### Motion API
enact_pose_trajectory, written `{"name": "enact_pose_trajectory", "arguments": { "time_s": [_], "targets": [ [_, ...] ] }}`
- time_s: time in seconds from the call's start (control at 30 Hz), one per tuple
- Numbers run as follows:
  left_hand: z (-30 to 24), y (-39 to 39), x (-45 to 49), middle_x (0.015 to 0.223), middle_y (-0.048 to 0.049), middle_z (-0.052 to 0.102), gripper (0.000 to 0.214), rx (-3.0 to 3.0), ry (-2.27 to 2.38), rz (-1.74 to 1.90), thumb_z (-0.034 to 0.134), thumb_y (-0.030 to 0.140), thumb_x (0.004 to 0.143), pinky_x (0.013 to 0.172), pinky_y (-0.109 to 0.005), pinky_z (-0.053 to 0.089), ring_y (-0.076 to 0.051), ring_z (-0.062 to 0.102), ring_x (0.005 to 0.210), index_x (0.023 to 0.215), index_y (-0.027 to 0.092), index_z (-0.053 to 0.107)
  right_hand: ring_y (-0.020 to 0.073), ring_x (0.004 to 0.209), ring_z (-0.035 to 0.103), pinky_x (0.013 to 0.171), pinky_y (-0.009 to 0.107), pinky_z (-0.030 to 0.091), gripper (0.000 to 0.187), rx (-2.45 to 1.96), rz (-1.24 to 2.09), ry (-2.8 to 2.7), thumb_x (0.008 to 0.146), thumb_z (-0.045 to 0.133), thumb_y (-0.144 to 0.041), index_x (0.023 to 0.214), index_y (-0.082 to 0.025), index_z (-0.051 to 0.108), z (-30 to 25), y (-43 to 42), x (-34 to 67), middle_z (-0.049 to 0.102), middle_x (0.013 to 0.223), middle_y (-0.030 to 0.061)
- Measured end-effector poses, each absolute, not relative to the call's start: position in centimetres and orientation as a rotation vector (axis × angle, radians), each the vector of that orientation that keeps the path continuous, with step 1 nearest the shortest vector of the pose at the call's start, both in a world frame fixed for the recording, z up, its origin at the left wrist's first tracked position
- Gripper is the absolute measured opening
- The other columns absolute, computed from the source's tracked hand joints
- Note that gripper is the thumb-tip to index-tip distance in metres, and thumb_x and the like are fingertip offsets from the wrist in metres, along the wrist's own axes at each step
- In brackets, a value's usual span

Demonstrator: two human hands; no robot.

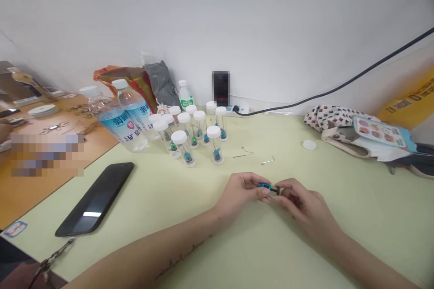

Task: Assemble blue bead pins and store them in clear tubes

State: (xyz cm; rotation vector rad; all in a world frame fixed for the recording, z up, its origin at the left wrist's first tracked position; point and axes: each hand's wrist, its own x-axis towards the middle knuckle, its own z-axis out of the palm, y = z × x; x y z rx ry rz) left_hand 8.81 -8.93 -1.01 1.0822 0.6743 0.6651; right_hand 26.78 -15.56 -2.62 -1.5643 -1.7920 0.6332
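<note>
Both my hands meet over the pale green table [356, 198], a little in front of me. My left hand [241, 192] pinches a small blue part [264, 185] between thumb and fingers. My right hand [300, 203] is closed on a small dark piece [276, 190] at the blue part's right end. The two pieces touch between my fingertips. Behind my hands stand several clear vials with white caps [190, 137], each holding a small blue or green part. Two thin metal hex keys [267, 160] lie on the table between the vials and my hands.
A black phone [96, 198] lies face up at the left. Two water bottles [127, 117] stand behind it. A loose white cap [309, 145] and a patterned pouch [339, 122] sit at the right. A power strip [240, 109] and black cable run along the wall.
</note>
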Motion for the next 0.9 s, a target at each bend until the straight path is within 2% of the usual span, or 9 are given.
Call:
{"name": "enact_pose_trajectory", "arguments": {
  "time_s": [0.3,0.63,0.9],
  "targets": [
    [-1.2,-8.9,8.8,0.085,-0.0104,0.068,0.032,1.103,0.688,0.662,0.072,0.029,0.067,0.078,-0.032,0.048,-0.016,0.063,0.075,0.092,0.011,0.066,0.0100,0.047,0.038,0.046,0.020,0.031,0.021,-1.609,0.695,-1.749,0.088,0.045,-0.045,0.087,-0.025,0.053,-1.6,-15.6,26.4,0.045,0.054,-0.0072],
    [-1.0,-8.9,8.8,0.090,-0.0111,0.067,0.029,1.098,0.654,0.676,0.066,0.032,0.073,0.085,-0.034,0.046,-0.016,0.062,0.077,0.093,0.011,0.067,0.0102,0.049,0.044,0.047,0.020,0.035,0.025,-1.631,0.731,-1.710,0.090,0.040,-0.044,0.091,-0.024,0.054,-1.8,-15.7,26.6,0.053,0.059,-0.0047],
    [-0.9,-9.0,8.8,0.092,-0.0111,0.067,0.030,1.113,0.633,0.666,0.068,0.029,0.071,0.086,-0.034,0.045,-0.017,0.062,0.081,0.095,0.011,0.065,0.0108,0.048,0.046,0.046,0.021,0.036,0.027,-1.620,0.715,-1.715,0.091,0.037,-0.044,0.093,-0.022,0.054,-1.6,-15.6,26.5,0.055,0.059,-0.0030]
  ]
}}
